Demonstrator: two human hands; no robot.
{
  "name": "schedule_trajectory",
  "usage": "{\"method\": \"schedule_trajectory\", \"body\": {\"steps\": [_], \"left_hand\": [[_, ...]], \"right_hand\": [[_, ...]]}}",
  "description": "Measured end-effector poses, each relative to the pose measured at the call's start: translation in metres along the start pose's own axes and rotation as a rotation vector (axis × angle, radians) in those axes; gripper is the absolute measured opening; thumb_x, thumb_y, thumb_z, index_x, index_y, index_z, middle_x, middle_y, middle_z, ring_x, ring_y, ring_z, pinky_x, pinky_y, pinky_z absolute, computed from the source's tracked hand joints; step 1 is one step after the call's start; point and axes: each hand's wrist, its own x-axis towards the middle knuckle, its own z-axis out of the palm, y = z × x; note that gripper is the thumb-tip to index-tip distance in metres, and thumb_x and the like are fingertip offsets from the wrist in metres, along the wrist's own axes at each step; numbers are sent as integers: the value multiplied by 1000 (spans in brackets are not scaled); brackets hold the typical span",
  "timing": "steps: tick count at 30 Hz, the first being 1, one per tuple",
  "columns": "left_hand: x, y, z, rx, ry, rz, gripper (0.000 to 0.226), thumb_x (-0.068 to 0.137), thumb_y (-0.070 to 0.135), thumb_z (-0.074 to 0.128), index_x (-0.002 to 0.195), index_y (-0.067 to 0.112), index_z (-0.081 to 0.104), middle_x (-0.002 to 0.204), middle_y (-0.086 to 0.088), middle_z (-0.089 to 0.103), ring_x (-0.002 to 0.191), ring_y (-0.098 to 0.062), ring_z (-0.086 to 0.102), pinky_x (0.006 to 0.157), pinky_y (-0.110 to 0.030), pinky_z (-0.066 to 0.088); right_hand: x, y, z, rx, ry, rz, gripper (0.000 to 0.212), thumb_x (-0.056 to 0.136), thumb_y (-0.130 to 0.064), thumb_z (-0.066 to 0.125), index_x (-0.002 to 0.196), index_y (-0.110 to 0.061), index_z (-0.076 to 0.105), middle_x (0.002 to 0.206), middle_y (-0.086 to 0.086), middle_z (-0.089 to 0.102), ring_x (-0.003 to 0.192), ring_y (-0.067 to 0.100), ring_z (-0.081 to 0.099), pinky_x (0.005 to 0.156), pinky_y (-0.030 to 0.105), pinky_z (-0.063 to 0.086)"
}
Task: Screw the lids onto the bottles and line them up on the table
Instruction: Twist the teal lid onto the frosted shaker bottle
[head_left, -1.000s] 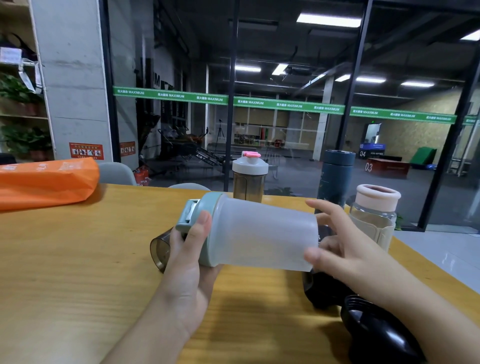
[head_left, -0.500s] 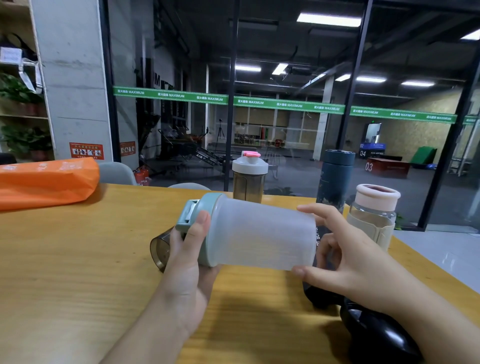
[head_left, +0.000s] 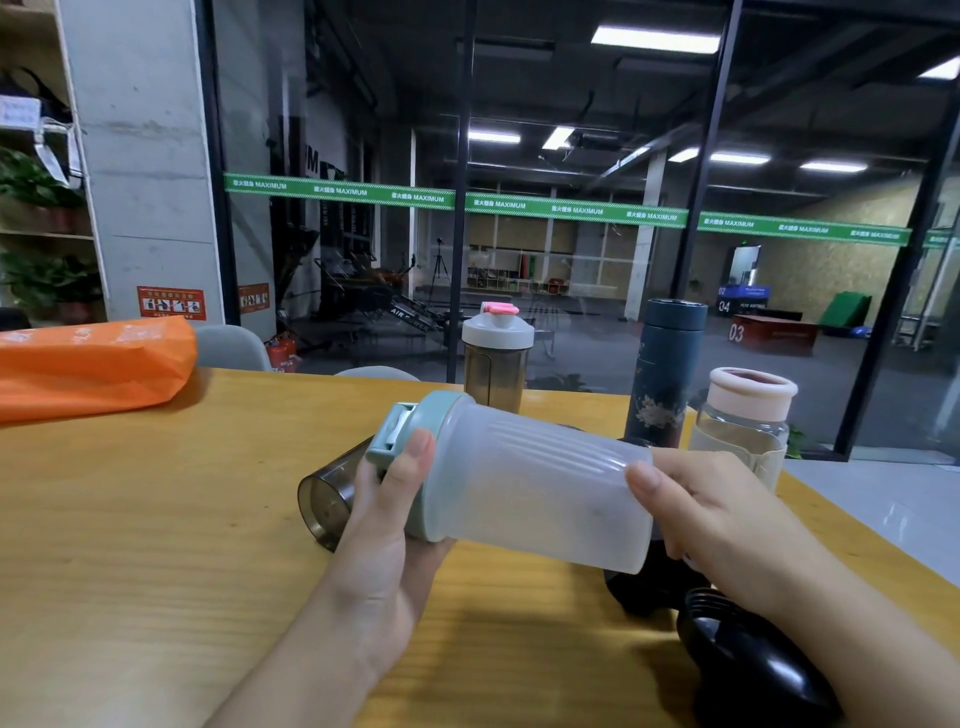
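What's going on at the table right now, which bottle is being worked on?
A person holds a frosted bottle sideways above the wooden table. The left hand grips its green lid, and the right hand holds the base end. Three capped bottles stand at the far edge: a smoky one with a white lid, a dark blue flask and a clear one with a pink lid. A smoky bottle lies on its side, and a black lid waits by the right wrist.

The wooden surface carried an orange bag, a smoky bottle, a dark flask, a pink-lidded jar, a toppled smoky cup and black lids.
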Motion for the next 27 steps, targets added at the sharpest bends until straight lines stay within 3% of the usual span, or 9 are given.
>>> {"method": "schedule_trajectory", "body": {"steps": [2,5,7,9,12,16,21,27], "left_hand": [[0,0,0,-9,1,4,88,51,43,78,131,18,54,123,-7,67,118,-25,60,93,-44,52],[1,1,-1,-11,11,10,89,50,44,79,132,19,53,125,-6,66,119,-24,60,94,-43,51],[2,1,-1,-12,21,12,88,50,44,79,132,20,54,126,-6,65,118,-23,60,98,-43,49],[1,2,-2,-28,34,15,87,51,45,79,131,20,55,124,-5,67,116,-22,62,96,-42,50],[1,2,-1,-60,58,20,78,59,43,79,129,20,56,118,-3,70,108,-19,67,89,-39,55],[2,3,0,-78,86,27,68,64,40,73,127,19,57,111,-1,72,98,-15,69,85,-36,57],[2,3,-1,-76,91,14,68,64,39,72,128,19,56,115,-4,71,100,-18,69,91,-40,52],[3,3,-3,-46,61,-1,84,52,45,79,128,19,57,120,-4,69,110,-20,65,90,-39,53]], "right_hand": [[1,0,0,3,13,4,83,50,-99,11,59,-25,48,57,-14,58,51,6,50,53,28,34],[1,-2,2,61,-14,4,62,57,-95,18,77,-49,54,70,-19,61,61,6,56,56,24,37],[0,-2,3,85,-59,4,61,60,-86,30,114,-59,40,83,-18,64,73,6,61,65,26,44],[-1,-3,2,86,-99,-13,77,57,-79,50,126,-63,21,94,-15,62,78,6,61,70,23,48],[-2,-6,3,27,-141,-76,91,56,-58,77,122,-67,14,93,-13,58,78,-3,57,66,11,42],[0,-3,6,-2,-84,-146,84,65,-34,83,117,-62,23,88,-17,55,79,-3,55,66,8,40],[-1,-5,4,-41,-50,-187,84,63,-38,83,117,-63,24,99,-36,48,78,0,57,62,9,42],[-3,-10,1,-81,-63,-156,79,56,-49,81,117,-58,30,93,-26,57,66,6,59,57,15,45]]}}
